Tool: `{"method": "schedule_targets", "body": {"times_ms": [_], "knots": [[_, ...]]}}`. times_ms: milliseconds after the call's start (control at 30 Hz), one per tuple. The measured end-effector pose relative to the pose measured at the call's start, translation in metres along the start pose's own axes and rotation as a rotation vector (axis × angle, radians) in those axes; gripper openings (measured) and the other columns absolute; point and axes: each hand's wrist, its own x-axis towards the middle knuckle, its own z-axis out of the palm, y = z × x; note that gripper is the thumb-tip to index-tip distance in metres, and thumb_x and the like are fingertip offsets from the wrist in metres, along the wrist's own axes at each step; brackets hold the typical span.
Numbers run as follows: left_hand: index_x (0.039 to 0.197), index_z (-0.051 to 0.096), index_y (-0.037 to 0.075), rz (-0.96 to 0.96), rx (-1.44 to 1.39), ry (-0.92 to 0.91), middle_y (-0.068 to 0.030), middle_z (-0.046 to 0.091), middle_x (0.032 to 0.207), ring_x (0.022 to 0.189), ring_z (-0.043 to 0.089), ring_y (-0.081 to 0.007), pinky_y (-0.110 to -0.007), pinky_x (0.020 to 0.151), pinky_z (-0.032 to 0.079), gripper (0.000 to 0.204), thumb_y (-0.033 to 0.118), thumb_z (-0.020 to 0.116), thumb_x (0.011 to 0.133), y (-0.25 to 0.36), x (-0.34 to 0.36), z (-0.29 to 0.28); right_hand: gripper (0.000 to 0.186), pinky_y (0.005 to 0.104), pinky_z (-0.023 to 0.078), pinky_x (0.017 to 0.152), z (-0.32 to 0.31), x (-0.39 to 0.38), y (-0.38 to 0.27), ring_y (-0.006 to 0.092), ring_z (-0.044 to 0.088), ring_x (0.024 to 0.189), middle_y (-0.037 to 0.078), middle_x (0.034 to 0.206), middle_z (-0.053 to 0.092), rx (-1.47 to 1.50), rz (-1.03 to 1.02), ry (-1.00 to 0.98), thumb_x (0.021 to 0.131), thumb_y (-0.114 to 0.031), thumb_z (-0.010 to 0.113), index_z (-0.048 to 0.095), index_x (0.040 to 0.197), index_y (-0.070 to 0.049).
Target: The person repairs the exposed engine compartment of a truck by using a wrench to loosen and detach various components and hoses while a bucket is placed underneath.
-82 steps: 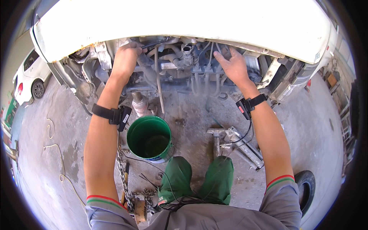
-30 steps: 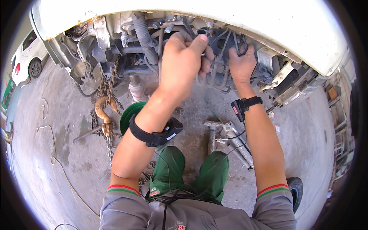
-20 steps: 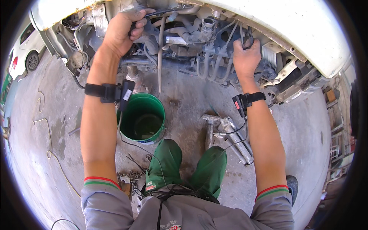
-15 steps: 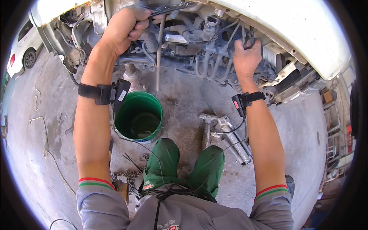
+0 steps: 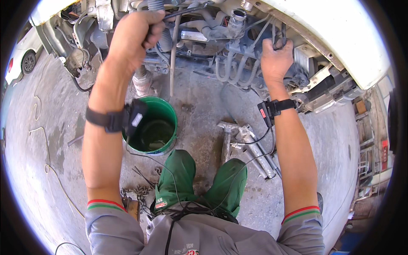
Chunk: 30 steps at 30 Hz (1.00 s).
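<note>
My left hand (image 5: 135, 36) is wrapped round the handle of a dark metal wrench (image 5: 187, 10), whose far end reaches right over the exposed engine parts. Just beneath that hand is a grey ribbed hose (image 5: 165, 41), and a thin upright rod (image 5: 174, 55) stands beside it. My right hand (image 5: 276, 61) is closed round a dark pipe or hose (image 5: 283, 30) under the white body panel (image 5: 335, 34). Between the hands sit an open-ended metal pipe neck (image 5: 239, 20) and several looped grey hoses (image 5: 233, 72).
A green bucket (image 5: 173, 127) with some liquid stands below my left forearm. On the concrete floor lie a metal floor jack (image 5: 250, 146) and a chain (image 5: 139, 193). A pale cord (image 5: 47, 148) runs along the left, near a parked white car (image 5: 20, 55). Shelving (image 5: 369, 161) lines the right.
My left hand has dropped slightly and tilted with the wrench, its forearm blurred by motion. The right hand keeps its grip; the whole view has shifted a little.
</note>
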Motion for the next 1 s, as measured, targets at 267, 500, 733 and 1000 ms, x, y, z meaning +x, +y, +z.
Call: {"method": "schedule_targets", "body": {"times_ms": [267, 500, 733, 1000], "knots": [[0.087, 0.065, -0.005, 0.134, -0.224, 0.129, -0.0072, 0.065, 0.073, 0.057, 0.057, -0.0122, -0.025, 0.05, 0.045, 0.028, 0.014, 0.05, 0.101, -0.011, -0.047, 0.06, 0.03, 0.0393, 0.049, 0.068, -0.002, -0.001, 0.001, 0.0311, 0.053, 0.062, 0.012, 0.066, 0.054, -0.003, -0.034, 0.018, 0.075, -0.021, 0.069, 0.049, 0.081, 0.0], [0.092, 0.063, -0.007, 0.126, -0.283, 0.186, -0.0093, 0.065, 0.077, 0.06, 0.059, -0.014, -0.027, 0.053, 0.051, 0.03, 0.014, 0.046, 0.103, -0.019, -0.056, 0.082, 0.029, 0.0385, 0.049, 0.068, -0.004, 0.0, -0.001, 0.0305, 0.053, 0.061, 0.012, 0.066, 0.053, 0.01, -0.002, 0.002, 0.075, -0.021, 0.069, 0.049, 0.081, 0.0], [0.098, 0.061, -0.008, 0.178, -0.424, 0.196, -0.0127, 0.067, 0.084, 0.067, 0.064, -0.0153, -0.028, 0.059, 0.054, 0.028, 0.014, 0.045, 0.104, -0.016, -0.053, 0.112, 0.029, 0.0423, 0.05, 0.066, -0.001, 0.001, 0.004, 0.0353, 0.059, 0.061, 0.012, 0.065, 0.057, -0.025, -0.062, 0.008, 0.076, -0.021, 0.07, 0.049, 0.082, -0.001], [0.113, 0.052, -0.011, 0.18, -0.461, 0.099, -0.0157, 0.07, 0.09, 0.075, 0.067, -0.0177, -0.028, 0.067, 0.055, 0.025, 0.01, 0.056, 0.099, -0.012, -0.057, 0.138, 0.029, 0.0425, 0.05, 0.065, -0.002, 0.002, 0.003, 0.0361, 0.059, 0.061, 0.012, 0.065, 0.056, -0.042, -0.078, 0.011, 0.075, -0.019, 0.07, 0.049, 0.081, -0.001]]}}
